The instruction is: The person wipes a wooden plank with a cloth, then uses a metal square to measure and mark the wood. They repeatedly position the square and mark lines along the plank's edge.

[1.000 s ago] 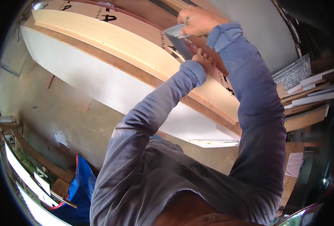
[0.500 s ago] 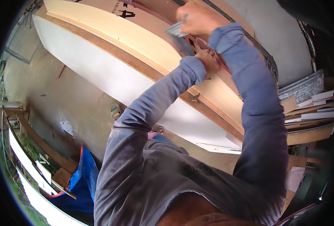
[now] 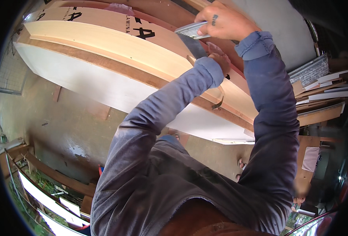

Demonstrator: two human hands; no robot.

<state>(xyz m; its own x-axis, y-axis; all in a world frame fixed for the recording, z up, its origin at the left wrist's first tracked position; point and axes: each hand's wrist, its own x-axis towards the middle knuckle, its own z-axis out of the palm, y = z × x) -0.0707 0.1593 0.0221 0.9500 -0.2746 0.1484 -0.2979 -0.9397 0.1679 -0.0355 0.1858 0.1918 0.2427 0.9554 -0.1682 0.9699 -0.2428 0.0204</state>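
Below and left of both hands, a long white panel [image 3: 95, 82] leaning over a stained concrete floor [image 3: 52, 129]. Stacked on it, and running right up under the hands, a pale board [image 3: 115, 49] with a brown edge. Off to the right of the right forearm, a heap of grey and pale offcuts [image 3: 323, 88]. Topmost, the right hand [image 3: 221, 21], clenched round a flat grey ridged tool [image 3: 189, 29] that pokes out to its left, held just above the board. Just beneath it, the left hand [image 3: 220, 59], fingers curled and pressed to the board's upper face; hard to tell whether anything is pinched there. Below the left wrist, a thin curled strip [image 3: 220, 96] hanging off the board's edge (a sliver of edging, by the look of it). Compared with a second ago, hardly any shift in either hand: same grip on the tool, same spot on the board, only the view swung so that more of the panel shows. Judged from that, work continuing at one place on that edge, not moving along it.
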